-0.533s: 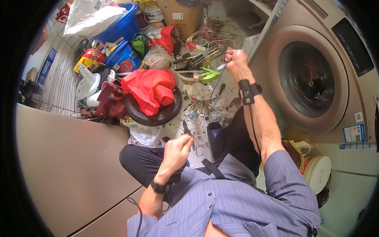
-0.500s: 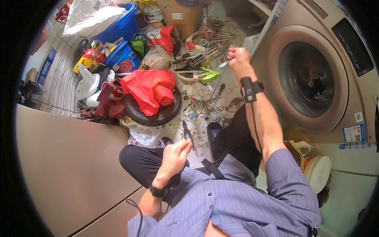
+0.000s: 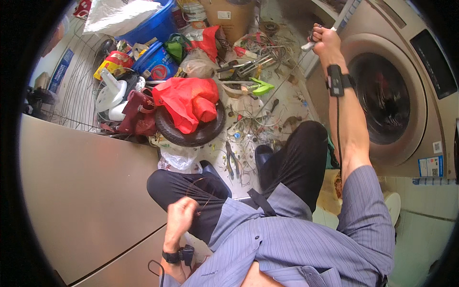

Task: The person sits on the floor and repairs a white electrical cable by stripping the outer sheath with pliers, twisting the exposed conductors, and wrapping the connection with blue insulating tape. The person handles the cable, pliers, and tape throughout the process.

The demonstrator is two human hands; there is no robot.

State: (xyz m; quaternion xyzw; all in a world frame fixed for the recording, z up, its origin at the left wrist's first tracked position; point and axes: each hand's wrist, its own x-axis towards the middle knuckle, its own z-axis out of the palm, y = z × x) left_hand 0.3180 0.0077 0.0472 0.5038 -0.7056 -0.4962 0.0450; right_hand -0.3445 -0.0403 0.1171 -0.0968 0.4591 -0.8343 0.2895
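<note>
Where tyre (image 3: 191,136) sits, red bag (image 3: 187,100) inside.

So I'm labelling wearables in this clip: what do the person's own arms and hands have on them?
Both hands are bare. The left hand has a black band with a small black unit at the wrist and a thin dark cable trailing off. The right hand has a similar black wrist unit, with a thin black cable running down the bare forearm. Blue-grey striped shirt sleeves are rolled up.
</note>
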